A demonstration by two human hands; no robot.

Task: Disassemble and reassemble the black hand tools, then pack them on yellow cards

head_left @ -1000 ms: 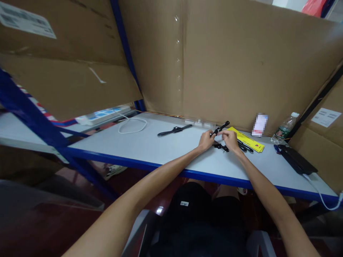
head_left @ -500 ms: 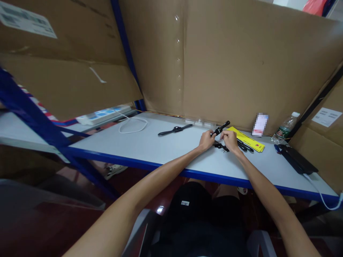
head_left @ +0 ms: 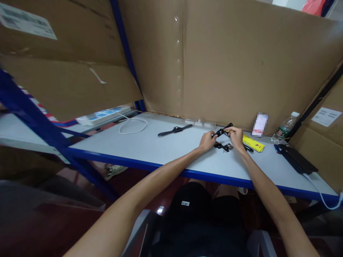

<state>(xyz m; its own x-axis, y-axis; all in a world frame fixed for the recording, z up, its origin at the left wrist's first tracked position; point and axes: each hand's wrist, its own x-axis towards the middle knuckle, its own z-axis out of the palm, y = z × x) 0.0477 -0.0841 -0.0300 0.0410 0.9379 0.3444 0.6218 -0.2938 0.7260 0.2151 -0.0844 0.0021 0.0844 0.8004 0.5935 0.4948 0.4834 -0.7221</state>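
Note:
Both hands meet over the grey table on a narrow black strap. My left hand pinches its near end. My right hand grips its far part, fingers curled. Just below the hands a second black strap piece with a metal buckle lies on the table. Under my right hand a yellow card carries more black straps. Another black watch with its strap lies flat to the left, apart from both hands.
Cardboard panels wall the back and sides. A white cable and power strip sit at the left. A water bottle, a small white box and a black device with a white cord are at the right. A clear plastic strip lies by the back wall.
My right hand has slid right and up along the strap, uncovering the buckle piece on the table. My left hand has stayed put.

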